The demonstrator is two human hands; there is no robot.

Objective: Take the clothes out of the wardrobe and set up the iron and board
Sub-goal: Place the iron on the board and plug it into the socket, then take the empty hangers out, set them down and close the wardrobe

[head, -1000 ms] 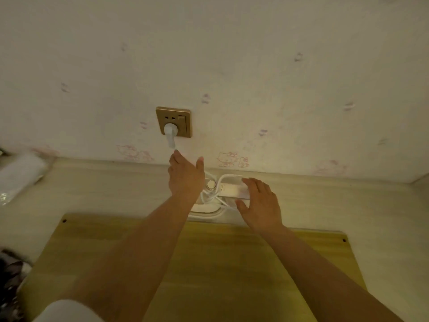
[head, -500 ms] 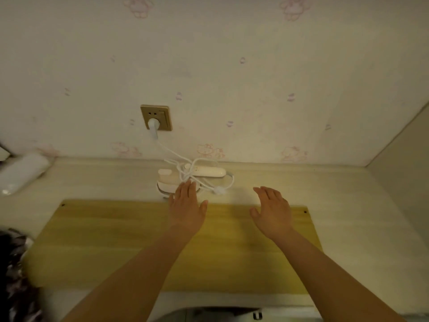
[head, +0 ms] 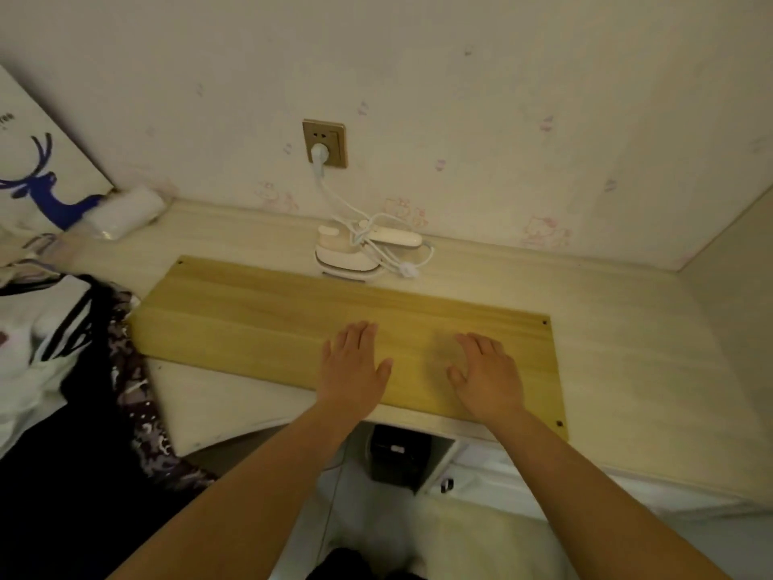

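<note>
Hands have come back from the wall: a second ago our left hand (head: 353,366) was up by the plug (head: 318,154) and our right hand (head: 487,376) lay on the iron's handle; now both hover flat and empty, side by side but apart, fingers straight, over the near edge of the wooden board (head: 251,311). The small white iron (head: 347,255) sits just beyond the board's far edge, its cord (head: 393,261) looped over it and plugged into the brass wall socket (head: 325,143). We judge iron and board set up. Clothes (head: 83,353) lie heaped at the left, ready for pressing.
</note>
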